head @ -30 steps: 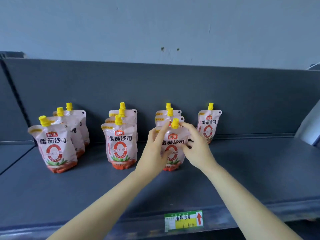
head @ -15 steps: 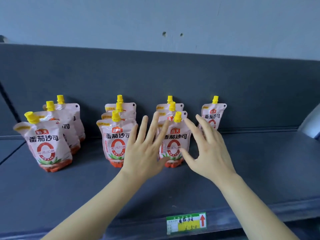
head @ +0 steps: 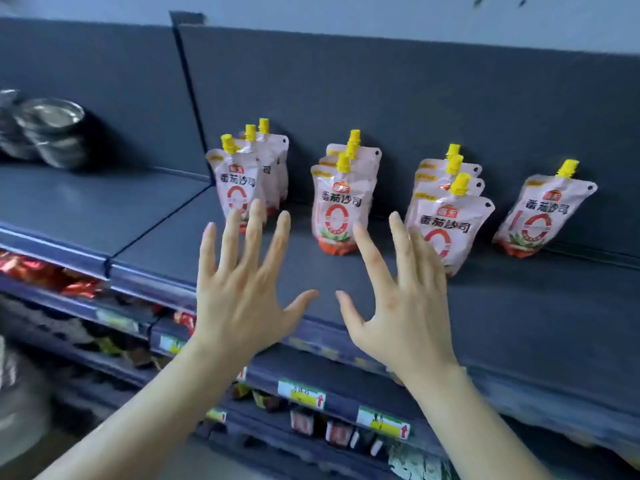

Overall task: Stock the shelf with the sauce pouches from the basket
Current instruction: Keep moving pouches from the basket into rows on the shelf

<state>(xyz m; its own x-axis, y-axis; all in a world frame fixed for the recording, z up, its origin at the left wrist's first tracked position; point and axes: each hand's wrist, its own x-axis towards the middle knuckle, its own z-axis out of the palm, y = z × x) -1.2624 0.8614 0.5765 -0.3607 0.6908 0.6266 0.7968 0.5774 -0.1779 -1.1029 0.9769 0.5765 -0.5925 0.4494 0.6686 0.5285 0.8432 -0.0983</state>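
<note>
Both our left hand (head: 239,306) and right hand (head: 401,317) hover spread wide and empty at mid-frame, facing the sauce pouches (head: 341,209) standing in four rows on the shelf (head: 519,306). We judge the next pouch (the basket is out of view) belongs before the lone pouch (head: 543,216) at frame right, upright, label forward.

From where I stand, the left hand (head: 239,299) and right hand (head: 401,317) are bare and slender, with long fingers (head: 254,233) and neat, rounded nails (head: 393,217). The left forearm (head: 145,420) and right forearm (head: 460,417) are bare too, down to the picture's edge.
</note>
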